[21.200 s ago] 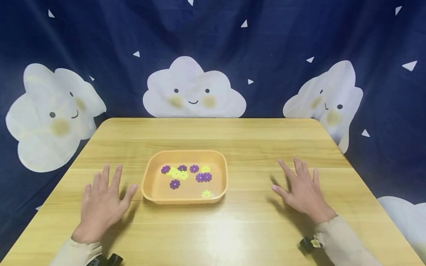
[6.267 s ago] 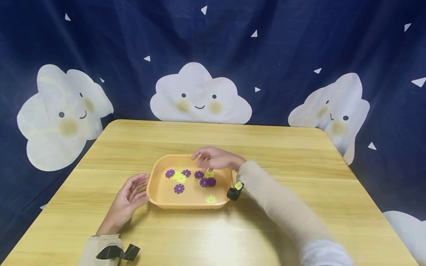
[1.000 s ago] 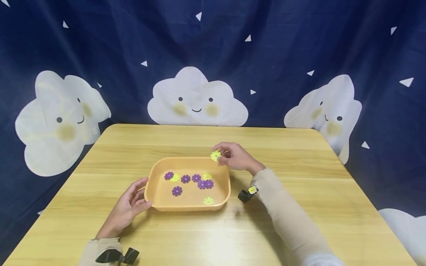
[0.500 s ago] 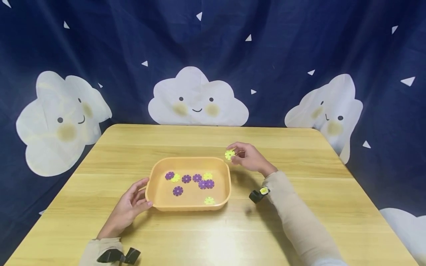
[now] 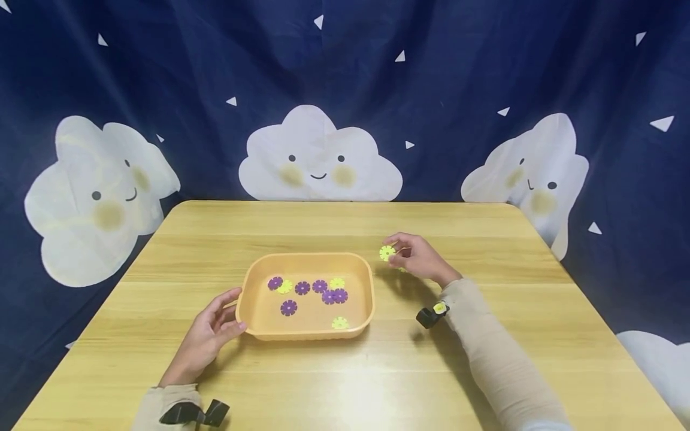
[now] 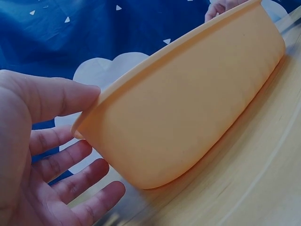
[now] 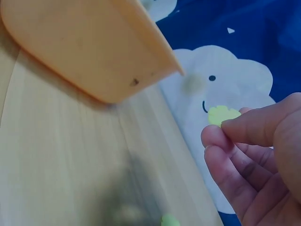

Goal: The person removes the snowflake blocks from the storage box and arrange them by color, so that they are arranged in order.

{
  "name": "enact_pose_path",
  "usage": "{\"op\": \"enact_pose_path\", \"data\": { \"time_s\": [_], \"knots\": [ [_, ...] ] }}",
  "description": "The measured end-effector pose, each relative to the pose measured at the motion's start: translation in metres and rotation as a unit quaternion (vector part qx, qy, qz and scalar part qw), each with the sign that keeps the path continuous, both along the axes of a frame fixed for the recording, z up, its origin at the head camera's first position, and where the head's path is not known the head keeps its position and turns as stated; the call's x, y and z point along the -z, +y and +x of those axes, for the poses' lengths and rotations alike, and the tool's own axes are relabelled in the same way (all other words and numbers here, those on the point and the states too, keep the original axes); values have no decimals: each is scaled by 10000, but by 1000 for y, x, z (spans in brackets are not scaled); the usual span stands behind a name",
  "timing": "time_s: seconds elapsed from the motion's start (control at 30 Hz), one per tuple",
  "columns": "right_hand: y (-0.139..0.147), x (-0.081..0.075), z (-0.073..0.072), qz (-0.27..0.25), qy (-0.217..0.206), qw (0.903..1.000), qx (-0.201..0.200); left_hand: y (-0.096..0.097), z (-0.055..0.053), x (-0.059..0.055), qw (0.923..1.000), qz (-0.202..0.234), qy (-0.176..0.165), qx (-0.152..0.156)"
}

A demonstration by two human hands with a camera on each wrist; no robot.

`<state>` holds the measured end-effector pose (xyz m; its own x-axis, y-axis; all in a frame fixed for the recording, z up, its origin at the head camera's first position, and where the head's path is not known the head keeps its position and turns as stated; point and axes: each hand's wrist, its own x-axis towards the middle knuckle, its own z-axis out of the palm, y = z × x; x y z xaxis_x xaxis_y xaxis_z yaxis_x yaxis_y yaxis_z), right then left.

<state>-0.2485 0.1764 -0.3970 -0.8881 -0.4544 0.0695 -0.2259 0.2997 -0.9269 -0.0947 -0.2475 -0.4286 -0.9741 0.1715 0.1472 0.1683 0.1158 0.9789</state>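
My right hand [image 5: 422, 258] pinches a yellow snowflake disc [image 5: 387, 253] between thumb and fingers, above the table to the right of an orange tray [image 5: 305, 333]. In the right wrist view the disc [image 7: 222, 114] shows at the fingertips. Another yellow disc [image 7: 170, 220] lies on the table below, mostly hidden by the hand in the head view. My left hand [image 5: 207, 332] holds the tray's left end, its thumb [image 6: 70, 99] on the rim and its fingers at the end wall. Inside the tray lie several purple discs [image 5: 288, 307] and 3 yellow discs [image 5: 339, 323], some overlapping.
The tray stands on a wooden table [image 5: 302, 389] with rounded far corners. Behind it hangs a dark blue curtain [image 5: 453, 72] printed with white clouds [image 5: 318, 129]. Each wrist carries a black strap with a small camera [image 5: 429, 316].
Over the last second my right hand has carried the yellow disc rightward, away from the tray. Since the oldest frame, the left hand has taken the tray's end and fewer yellow discs lie inside.
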Motion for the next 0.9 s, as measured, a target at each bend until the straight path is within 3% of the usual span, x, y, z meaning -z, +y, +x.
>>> {"op": "enact_pose_path", "data": {
  "time_s": [0.2,0.4,0.57,0.9],
  "knots": [
    [10,0,-3,92,139,9996,209,-1,-4,-2,10000,-44,-37,4],
    [21,9,0,300,57,9992,263,-2,1,2,9999,-74,-155,-15],
    [28,17,0,514,272,9974,433,-2,0,4,10000,23,-32,-9],
    [40,21,2,830,280,9943,612,-2,0,2,10000,31,-9,4]
  ]
}}
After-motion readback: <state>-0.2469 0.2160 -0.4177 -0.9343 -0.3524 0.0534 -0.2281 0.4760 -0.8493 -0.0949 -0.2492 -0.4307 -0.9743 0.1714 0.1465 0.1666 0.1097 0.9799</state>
